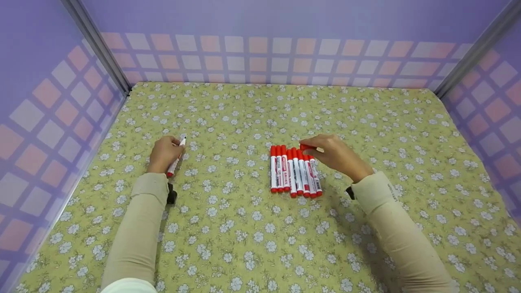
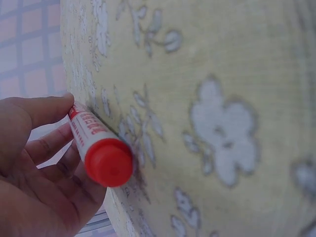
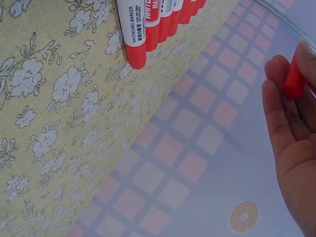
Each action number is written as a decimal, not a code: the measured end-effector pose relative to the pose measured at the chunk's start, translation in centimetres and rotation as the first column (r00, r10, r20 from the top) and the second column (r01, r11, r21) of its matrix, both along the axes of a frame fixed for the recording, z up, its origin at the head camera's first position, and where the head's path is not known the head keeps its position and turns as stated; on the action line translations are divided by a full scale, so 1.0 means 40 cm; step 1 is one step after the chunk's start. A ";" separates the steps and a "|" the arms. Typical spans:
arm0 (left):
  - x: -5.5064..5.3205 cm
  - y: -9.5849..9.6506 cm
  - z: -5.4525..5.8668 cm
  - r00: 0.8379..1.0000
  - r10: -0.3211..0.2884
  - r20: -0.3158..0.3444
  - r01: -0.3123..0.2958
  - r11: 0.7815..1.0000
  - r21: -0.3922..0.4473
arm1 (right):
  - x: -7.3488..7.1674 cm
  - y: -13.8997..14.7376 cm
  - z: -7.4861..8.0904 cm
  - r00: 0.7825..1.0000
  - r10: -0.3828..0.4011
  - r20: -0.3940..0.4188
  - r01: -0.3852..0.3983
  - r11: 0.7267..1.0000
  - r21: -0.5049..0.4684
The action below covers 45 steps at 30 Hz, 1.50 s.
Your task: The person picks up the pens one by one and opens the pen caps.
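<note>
Between thumb and fingers, my left hand (image 1: pixel 165 152) pinches an uncapped whiteboard marker (image 1: pixel 175 162) at the left of the table. Its dark tip points away from me, and the red end (image 2: pixel 109 163) faces the camera in the left wrist view. My right hand (image 1: pixel 331 152) holds a loose red marker cap (image 3: pixel 295 79) by thumb and fingertips. That hand hovers over the far right end of a row of capped red-and-white whiteboard markers (image 1: pixel 295 171), which lie side by side with their caps pointing away.
A yellow-green floral cloth (image 1: pixel 228 228) covers the table. Purple panels with a band of pink and white squares (image 1: pixel 258 59) stand along the back and both sides. Grey posts (image 1: pixel 101 49) mark the back corners.
</note>
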<state>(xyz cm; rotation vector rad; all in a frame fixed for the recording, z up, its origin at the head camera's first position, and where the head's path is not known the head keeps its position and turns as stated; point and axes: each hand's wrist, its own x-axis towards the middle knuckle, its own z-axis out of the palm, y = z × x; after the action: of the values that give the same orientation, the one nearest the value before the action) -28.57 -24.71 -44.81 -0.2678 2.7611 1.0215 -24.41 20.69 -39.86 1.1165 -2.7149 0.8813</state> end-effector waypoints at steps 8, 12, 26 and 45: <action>0.003 -0.002 0.001 1.000 -0.002 0.011 0.002 1.000 0.009 | 0.002 0.003 -0.002 1.000 -0.003 0.007 0.003 1.000 0.004; 0.005 -0.001 0.002 1.000 -0.001 0.015 0.001 1.000 0.011 | 0.003 0.003 -0.004 1.000 -0.004 0.019 0.004 1.000 0.003; 0.009 -0.003 0.003 1.000 0.005 0.019 -0.006 0.999 0.035 | 0.002 0.008 -0.003 1.000 0.020 0.023 -0.020 1.000 -0.011; 0.005 0.026 0.001 0.975 0.006 -0.221 -0.001 1.000 0.021 | -0.005 0.041 -0.012 0.989 -0.107 -0.097 0.107 0.994 -0.008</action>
<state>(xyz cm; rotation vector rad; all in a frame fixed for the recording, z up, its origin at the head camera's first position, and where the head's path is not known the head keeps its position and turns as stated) -28.39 -23.68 -44.75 -0.1642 2.9452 1.1447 -24.59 22.34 -40.35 0.9755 -2.6651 0.7927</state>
